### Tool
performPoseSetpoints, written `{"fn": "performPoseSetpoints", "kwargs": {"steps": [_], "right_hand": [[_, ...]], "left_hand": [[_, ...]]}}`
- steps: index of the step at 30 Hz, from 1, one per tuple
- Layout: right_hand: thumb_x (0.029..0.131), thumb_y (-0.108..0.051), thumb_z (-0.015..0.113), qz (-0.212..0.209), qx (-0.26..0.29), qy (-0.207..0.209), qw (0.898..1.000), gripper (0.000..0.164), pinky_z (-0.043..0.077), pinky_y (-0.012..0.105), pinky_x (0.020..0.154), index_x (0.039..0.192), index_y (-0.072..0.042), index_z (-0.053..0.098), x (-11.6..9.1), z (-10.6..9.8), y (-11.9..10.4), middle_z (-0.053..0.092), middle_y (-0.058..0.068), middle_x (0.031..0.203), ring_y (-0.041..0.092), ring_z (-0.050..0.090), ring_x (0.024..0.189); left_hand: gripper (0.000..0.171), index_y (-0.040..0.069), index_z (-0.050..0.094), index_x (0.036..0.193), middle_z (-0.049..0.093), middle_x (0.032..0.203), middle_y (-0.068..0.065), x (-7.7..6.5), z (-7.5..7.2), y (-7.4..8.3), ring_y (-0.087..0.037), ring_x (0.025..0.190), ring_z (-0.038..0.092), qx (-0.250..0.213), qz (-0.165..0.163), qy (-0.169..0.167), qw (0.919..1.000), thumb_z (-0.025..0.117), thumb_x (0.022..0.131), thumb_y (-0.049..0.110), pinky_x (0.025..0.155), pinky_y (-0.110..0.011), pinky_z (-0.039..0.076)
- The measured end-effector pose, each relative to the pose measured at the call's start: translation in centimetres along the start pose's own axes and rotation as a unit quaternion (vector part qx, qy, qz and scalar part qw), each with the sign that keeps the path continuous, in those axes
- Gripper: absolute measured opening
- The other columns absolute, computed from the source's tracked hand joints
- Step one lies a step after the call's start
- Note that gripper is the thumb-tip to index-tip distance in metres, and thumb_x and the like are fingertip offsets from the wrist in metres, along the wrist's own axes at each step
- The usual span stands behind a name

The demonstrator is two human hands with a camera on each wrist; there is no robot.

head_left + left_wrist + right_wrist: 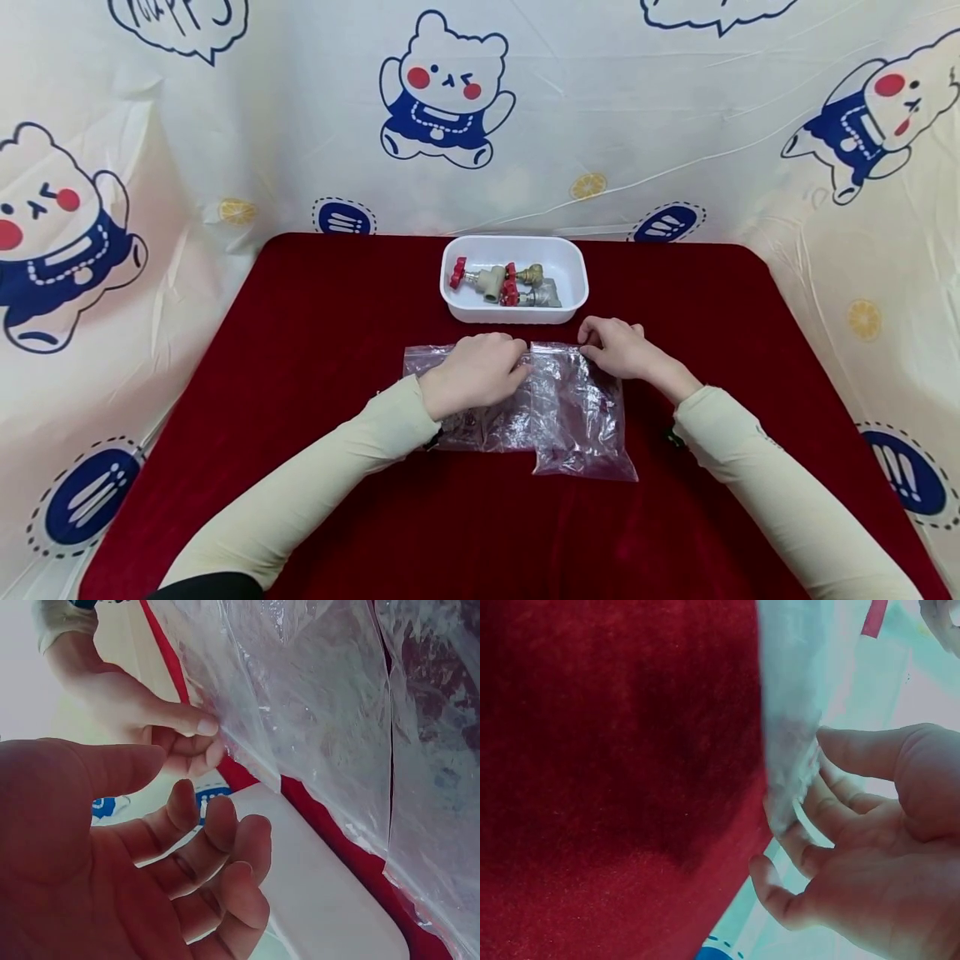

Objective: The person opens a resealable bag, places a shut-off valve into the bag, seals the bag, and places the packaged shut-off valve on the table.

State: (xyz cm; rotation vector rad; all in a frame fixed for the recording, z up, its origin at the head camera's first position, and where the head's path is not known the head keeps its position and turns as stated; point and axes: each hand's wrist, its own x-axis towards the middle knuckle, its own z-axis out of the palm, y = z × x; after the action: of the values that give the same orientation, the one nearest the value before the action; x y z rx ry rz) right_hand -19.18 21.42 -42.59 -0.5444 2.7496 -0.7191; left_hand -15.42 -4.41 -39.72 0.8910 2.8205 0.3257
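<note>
Two clear zip-lock bags lie side by side: the left plastic bag (495,429) and the right plastic bag (581,417), which overlaps its neighbour's edge. At the top corner of the right bag, my right hand (618,346) pinches the plastic between thumb and fingers, as the right wrist view also shows. My left hand (476,375) hovers over the left bag, close to the right bag's top edge. In the left wrist view its fingers (251,847) are loosely bent and apart from the thumb, with nothing between them. Part of the left bag is hidden beneath this hand.
Behind the bags stands a white plastic tub (517,315). Inside are three valves with red handwheels: one with a pale grey body (491,283), a brass one (532,274) and a silvery one (545,293). A dark red cloth (337,333) covers the table, and a printed curtain hangs around it.
</note>
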Motion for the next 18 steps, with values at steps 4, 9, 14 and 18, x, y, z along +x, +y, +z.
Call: {"fn": "performPoseSetpoints", "kwargs": {"steps": [4,9,14,18], "right_hand": [[0.102,-0.011,0.067,0.001,-0.007,-0.006,1.0,0.015,0.034,0.055,0.084,0.113,-0.002,0.072,-0.3,0.0,-0.1,0.074,0.004,0.096,0.028,0.065,0.097],[0.102,-0.013,0.069,-0.008,-0.01,-0.015,1.0,0.015,0.038,0.055,0.086,0.108,-0.004,0.078,-0.8,-0.5,-0.1,0.077,0.004,0.097,0.026,0.066,0.091],[0.102,-0.013,0.069,-0.01,0.016,-0.031,0.999,0.013,0.047,0.044,0.076,0.101,-0.006,0.08,-1.4,-1.0,-0.3,0.071,-0.001,0.083,0.017,0.059,0.068],[0.102,-0.01,0.069,-0.024,0.049,-0.035,0.998,0.012,0.05,0.033,0.061,0.095,-0.006,0.078,-1.9,-1.1,-0.7,0.069,-0.001,0.08,0.013,0.058,0.062]], "left_hand": [[0.026,0.018,0.063,0.087,0.059,0.077,0.004,0.0,-0.3,0.1,-0.017,0.074,0.062,-0.01,0.001,0.003,1.0,0.062,0.107,0.035,0.058,-0.038,0.053],[0.027,0.019,0.06,0.084,0.058,0.075,0.004,-0.1,-0.5,0.1,-0.016,0.073,0.061,-0.012,-0.003,0.01,0.9999,0.063,0.107,0.034,0.058,-0.037,0.052],[0.03,0.019,0.059,0.083,0.058,0.075,0.004,-0.2,-0.5,0.1,-0.016,0.073,0.062,-0.014,-0.007,0.015,0.9998,0.062,0.107,0.036,0.058,-0.037,0.052],[0.033,0.019,0.058,0.079,0.057,0.072,0.003,-0.3,-0.5,0.0,-0.015,0.069,0.059,-0.02,-0.007,0.017,0.9996,0.061,0.107,0.036,0.055,-0.036,0.05]]}}
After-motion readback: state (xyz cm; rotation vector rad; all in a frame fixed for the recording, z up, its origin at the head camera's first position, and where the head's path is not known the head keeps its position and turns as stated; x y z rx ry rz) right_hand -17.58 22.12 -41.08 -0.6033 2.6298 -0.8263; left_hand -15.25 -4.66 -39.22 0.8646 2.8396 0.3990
